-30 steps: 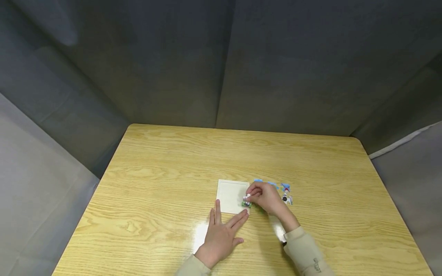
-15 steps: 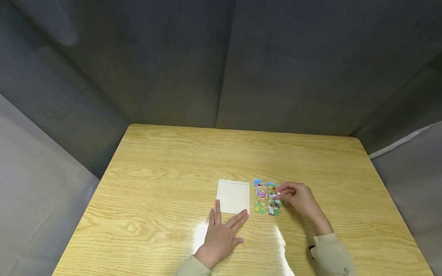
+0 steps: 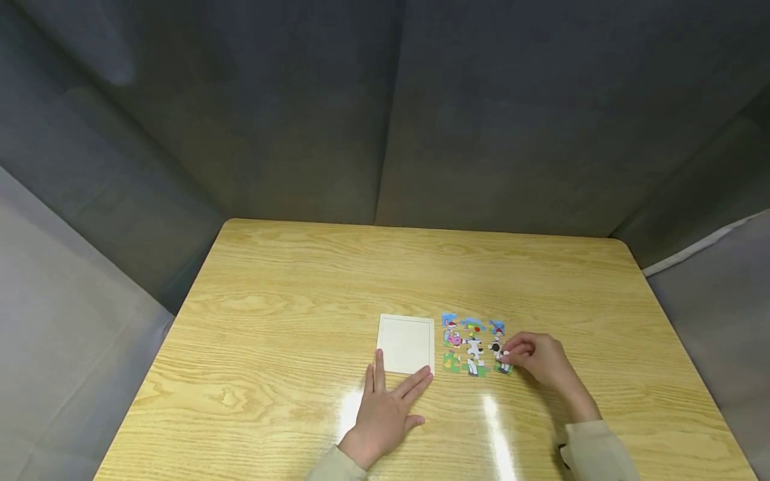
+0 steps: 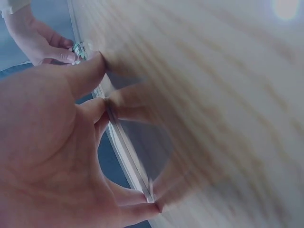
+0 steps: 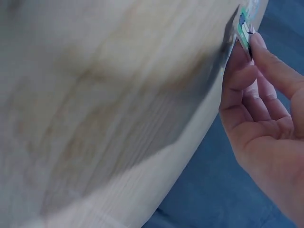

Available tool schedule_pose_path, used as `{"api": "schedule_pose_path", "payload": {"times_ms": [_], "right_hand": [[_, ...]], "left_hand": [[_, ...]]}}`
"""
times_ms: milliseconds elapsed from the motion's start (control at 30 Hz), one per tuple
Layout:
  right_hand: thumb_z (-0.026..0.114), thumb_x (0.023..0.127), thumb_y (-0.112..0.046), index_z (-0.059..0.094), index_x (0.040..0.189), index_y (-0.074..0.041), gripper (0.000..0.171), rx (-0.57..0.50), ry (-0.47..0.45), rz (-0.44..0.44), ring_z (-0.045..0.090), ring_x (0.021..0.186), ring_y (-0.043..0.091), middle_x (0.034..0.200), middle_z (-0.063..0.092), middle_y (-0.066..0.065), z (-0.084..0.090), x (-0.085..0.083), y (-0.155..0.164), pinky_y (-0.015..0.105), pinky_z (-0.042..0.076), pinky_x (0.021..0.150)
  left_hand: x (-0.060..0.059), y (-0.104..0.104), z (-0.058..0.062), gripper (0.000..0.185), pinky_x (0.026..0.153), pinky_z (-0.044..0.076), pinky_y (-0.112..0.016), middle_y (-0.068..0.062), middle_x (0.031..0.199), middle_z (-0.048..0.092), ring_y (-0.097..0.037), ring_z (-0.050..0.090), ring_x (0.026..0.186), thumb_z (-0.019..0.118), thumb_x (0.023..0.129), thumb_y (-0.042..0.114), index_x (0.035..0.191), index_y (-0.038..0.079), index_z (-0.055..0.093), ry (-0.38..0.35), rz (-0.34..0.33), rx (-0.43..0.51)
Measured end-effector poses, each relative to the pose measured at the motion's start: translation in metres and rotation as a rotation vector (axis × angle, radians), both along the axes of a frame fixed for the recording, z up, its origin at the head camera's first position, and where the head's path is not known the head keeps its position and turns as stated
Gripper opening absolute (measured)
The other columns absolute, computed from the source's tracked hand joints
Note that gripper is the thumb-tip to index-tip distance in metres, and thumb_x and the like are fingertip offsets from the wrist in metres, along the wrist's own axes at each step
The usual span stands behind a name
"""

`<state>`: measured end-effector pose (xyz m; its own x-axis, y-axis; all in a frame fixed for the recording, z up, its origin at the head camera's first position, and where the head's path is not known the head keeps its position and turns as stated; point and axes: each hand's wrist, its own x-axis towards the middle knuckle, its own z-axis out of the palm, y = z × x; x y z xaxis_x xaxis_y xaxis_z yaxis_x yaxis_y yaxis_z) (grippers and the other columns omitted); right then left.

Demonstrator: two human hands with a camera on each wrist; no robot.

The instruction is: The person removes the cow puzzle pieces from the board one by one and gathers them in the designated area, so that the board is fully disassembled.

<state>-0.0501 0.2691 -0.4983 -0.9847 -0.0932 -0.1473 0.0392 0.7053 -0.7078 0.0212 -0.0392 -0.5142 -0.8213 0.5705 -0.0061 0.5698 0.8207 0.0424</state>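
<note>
A second ago the right hand was over at the white tray's right edge with a piece pinched in it; now it has crossed to the far side of the puzzle pieces, and its curled fingers grip the rightmost one at the end of the near row. The colourful pieces it used to hide are all in plain sight again — laid out in neat rows on the wooden table, just beside the tray and not in it.

The tray itself is bare inside: a pale, shallow recess with a raised rim and nothing seated in it. Whatever piece went toward it a moment back has not stayed there, so to my eye the filling of that frame has hardly begun, or the hand is swapping one piece for another.

The left hand has not stirred — it lies flat on the tabletop with straight, spread fingers, its fingertips touching the tray's near edge as if steadying it. The right wrist view shows the thumb and fingers closed on the thin printed piece close up.
</note>
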Motion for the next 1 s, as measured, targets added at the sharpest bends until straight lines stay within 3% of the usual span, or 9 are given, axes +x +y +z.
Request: {"api": "schedule_pose_path", "payload": {"times_ms": [333, 567, 800, 1000], "right_hand": [[0.076, 0.072, -0.012, 0.069, 0.083, -0.008, 0.014, 0.033, 0.068, 0.04, 0.06, 0.063, 0.014, 0.071, 0.066, 0.001, -0.006, 0.0047, -0.0008, 0.022, 0.047, 0.055], [0.076, 0.072, -0.008, 0.07, 0.081, -0.009, 0.01, 0.078, 0.065, 0.049, 0.056, 0.062, 0.011, 0.07, 0.063, 0.0, -0.008, 0.0069, -0.0021, 0.021, 0.046, 0.054], [0.076, 0.073, -0.009, 0.07, 0.081, -0.01, 0.01, 0.063, 0.067, 0.042, 0.057, 0.062, 0.012, 0.071, 0.064, 0.0, -0.0073, 0.0078, -0.0024, 0.02, 0.046, 0.055], [0.074, 0.075, -0.007, 0.07, 0.084, -0.008, 0.01, 0.011, 0.13, 0.041, 0.06, 0.064, 0.017, 0.073, 0.066, 0.002, -0.0021, 0.009, -0.0001, 0.021, 0.048, 0.055]], "left_hand": [[-0.0009, 0.0014, -0.0033, 0.071, 0.095, 0.032, -0.063, 0.018, 0.15, 0.015, -0.059, 0.01, 0.127, 0.046, 0.083, 0.056, 0.145, 0.03, 0.025, 0.009, -0.005, 0.021], [-0.0004, 0.002, -0.0035, 0.07, 0.095, 0.03, -0.063, 0.018, 0.15, 0.015, -0.059, 0.01, 0.126, 0.046, 0.083, 0.057, 0.145, 0.031, 0.026, -0.002, -0.004, 0.031], [-0.0001, -0.0002, -0.0069, 0.071, 0.097, 0.029, -0.063, 0.015, 0.151, 0.017, -0.057, 0.008, 0.128, 0.046, 0.083, 0.057, 0.144, 0.026, 0.028, 0.041, -0.004, 0.066], [-0.0008, -0.0027, -0.0045, 0.074, 0.097, 0.026, -0.064, 0.011, 0.152, 0.012, -0.058, 0.005, 0.128, 0.05, 0.084, 0.054, 0.146, 0.022, 0.023, -0.033, -0.001, 0.092]]}}
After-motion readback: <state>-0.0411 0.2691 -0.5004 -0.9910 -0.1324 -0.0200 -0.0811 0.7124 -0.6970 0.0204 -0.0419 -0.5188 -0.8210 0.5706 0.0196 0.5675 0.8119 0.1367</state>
